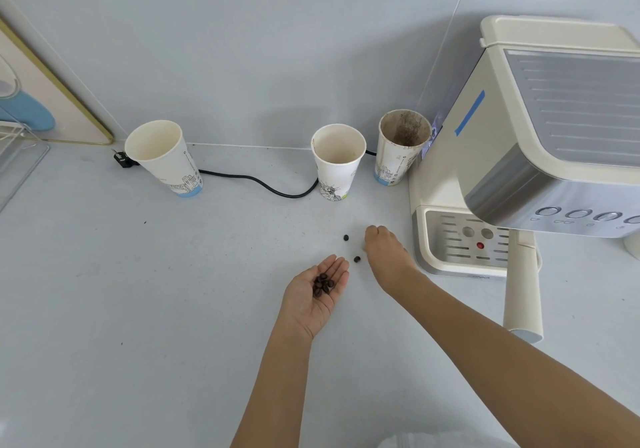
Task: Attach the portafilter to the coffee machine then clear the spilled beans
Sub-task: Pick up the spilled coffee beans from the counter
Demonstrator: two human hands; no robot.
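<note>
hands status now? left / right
Left hand: open, palm up, cupping a few coffee beans.
Right hand: fingers curled down on the counter near two loose beans; grip cannot be told.

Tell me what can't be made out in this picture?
- Right hand: knuckles face the head camera, so any bean in its grip is hidden.
- Portafilter: only the handle shows; the coffee machine body covers where it locks in.
- Stained cup: its bottom is too dark to read.
- Machine's right side: cut by the frame edge.
</note>
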